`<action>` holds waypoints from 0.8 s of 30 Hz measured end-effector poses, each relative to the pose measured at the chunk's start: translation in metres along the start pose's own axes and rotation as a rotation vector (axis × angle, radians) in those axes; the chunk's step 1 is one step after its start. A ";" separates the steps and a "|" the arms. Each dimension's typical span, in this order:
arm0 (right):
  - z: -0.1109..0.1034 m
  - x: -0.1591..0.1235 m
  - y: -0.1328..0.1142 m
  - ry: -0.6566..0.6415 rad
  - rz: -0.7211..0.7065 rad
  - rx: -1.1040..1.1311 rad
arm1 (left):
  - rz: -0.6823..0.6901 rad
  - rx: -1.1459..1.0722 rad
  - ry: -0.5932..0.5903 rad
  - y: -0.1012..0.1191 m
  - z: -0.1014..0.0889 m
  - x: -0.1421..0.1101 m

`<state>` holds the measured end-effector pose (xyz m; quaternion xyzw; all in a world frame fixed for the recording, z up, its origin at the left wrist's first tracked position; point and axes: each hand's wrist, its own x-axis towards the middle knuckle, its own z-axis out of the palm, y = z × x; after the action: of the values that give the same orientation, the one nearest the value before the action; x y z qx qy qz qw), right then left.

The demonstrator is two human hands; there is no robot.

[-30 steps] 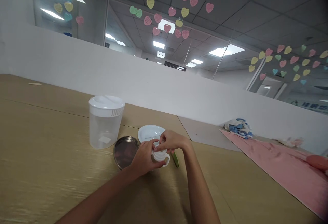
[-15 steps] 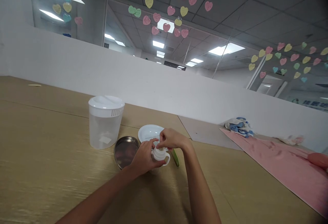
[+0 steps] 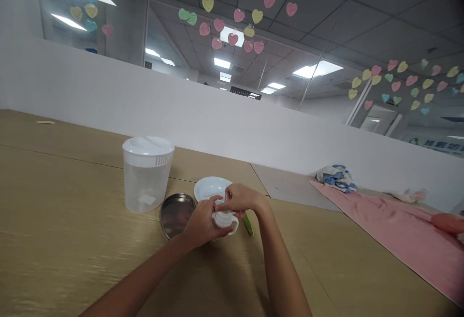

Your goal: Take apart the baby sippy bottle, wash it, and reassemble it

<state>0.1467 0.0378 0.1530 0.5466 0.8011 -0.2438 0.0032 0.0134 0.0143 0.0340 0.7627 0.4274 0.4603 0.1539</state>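
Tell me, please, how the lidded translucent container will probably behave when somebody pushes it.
The container may tip if pushed high, since it narrows toward its base. Its translucent walls suggest plastic, so it is probably light; the straight sides look fairly stiff.

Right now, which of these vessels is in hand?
The white handled vessel: the left hand grips it, the right hand at its top. The metal dish, white plate and lidded bucket rest on the table.

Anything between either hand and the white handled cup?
Nothing visible. The left hand grips the white handled cup directly; the right hand is at its top, exact contact too small to make out. The metal dish sits to the left and the white plate beyond, neither in between.
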 end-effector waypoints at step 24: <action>-0.004 0.012 0.011 -0.172 -0.425 -0.033 | -0.117 -0.301 -0.251 0.006 -0.020 0.004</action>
<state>0.1528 0.0536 0.1490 0.3426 0.8989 -0.2716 0.0287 0.0008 0.0104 0.0503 0.7564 0.3749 0.4107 0.3445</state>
